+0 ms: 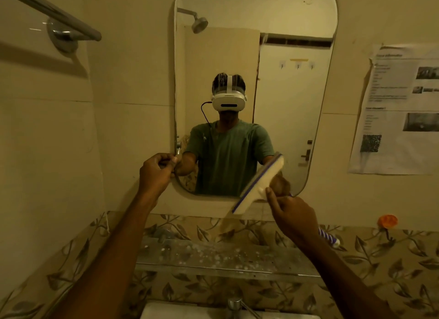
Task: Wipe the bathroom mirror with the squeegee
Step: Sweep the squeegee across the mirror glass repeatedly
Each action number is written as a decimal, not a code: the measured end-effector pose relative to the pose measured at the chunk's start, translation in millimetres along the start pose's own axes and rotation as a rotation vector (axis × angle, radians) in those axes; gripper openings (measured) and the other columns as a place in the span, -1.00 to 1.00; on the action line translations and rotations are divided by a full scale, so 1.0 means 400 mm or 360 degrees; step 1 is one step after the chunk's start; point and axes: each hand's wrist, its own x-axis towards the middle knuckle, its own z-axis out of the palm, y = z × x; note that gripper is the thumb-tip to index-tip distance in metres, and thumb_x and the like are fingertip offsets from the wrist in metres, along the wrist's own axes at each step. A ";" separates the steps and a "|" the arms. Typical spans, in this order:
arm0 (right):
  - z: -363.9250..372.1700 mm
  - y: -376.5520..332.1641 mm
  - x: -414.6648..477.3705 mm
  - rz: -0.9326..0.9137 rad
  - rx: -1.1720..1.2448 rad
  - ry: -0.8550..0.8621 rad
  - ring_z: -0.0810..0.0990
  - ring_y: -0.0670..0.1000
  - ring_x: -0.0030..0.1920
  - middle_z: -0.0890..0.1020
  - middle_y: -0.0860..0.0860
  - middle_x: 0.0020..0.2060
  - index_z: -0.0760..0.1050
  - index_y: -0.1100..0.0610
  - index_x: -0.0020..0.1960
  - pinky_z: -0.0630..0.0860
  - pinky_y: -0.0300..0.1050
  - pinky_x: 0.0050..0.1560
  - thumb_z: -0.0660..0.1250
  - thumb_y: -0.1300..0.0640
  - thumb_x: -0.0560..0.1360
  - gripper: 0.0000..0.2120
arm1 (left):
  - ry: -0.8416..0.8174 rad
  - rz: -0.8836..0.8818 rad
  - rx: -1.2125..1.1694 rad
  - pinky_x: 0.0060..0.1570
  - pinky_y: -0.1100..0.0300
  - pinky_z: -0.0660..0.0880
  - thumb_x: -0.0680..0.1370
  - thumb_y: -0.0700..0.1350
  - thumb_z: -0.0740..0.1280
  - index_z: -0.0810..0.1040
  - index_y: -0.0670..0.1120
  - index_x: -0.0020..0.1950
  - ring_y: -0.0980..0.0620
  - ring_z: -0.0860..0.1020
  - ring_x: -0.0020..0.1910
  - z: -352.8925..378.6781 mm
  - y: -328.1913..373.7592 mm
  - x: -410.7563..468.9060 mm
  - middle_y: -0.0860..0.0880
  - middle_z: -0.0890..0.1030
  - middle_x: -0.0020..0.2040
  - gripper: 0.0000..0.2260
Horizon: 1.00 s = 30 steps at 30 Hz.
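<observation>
Squeegee [259,183] is in my right hand [293,214], grip clenched round the handle, blade tilted across the lower right corner of the mirror [285,81]. It's blurred, so I can't tell if the blade is touching the glass. Left hand [156,170] has its fingers curled at the mirror's left edge and looks to be pinching the rim to steady it. Advice: blade flat on the glass, even pressure, straight overlapping strokes, run off the bottom edge above the shelf [225,254].

Glossy glass mirror [273,22], shiny metal towel bar [59,14], creased paper sheet [399,109].
</observation>
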 end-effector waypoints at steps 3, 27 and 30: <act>-0.010 -0.136 0.065 -0.0386 -0.0195 -0.0032 0.44 -0.08 -0.56 0.47 -0.04 -0.53 0.55 0.04 -0.28 0.49 -0.14 -0.51 -0.06 -0.28 0.60 -0.41 | 0.0057 0.0082 -0.0061 0.06 0.00 0.59 0.57 -0.07 0.34 0.58 -0.10 0.15 -0.05 0.62 0.04 -0.012 0.045 0.027 -0.11 0.66 0.04 -0.80; -0.167 -0.096 0.194 -0.0482 -0.0567 -0.0154 0.32 -0.21 -0.38 0.37 -0.10 -0.32 0.29 -0.08 -0.31 0.22 -0.25 -0.47 -0.12 -0.32 0.57 -0.53 | 0.0012 0.0024 -0.0170 -0.02 0.14 0.57 0.58 -0.19 0.32 0.56 -0.10 0.13 0.10 0.61 -0.08 0.011 0.132 0.084 -0.03 0.64 -0.03 -0.86; -0.156 -0.125 0.193 -0.0511 -0.0536 -0.0059 0.45 -0.16 -0.33 0.53 -0.05 -0.27 0.45 -0.03 -0.30 0.27 -0.25 -0.42 -0.28 -0.40 0.49 -0.33 | -0.0076 -0.0005 -0.0161 -0.08 0.13 0.59 0.56 -0.19 0.34 0.56 -0.10 0.11 -0.03 0.63 0.00 -0.003 0.138 0.099 -0.10 0.65 0.02 -0.87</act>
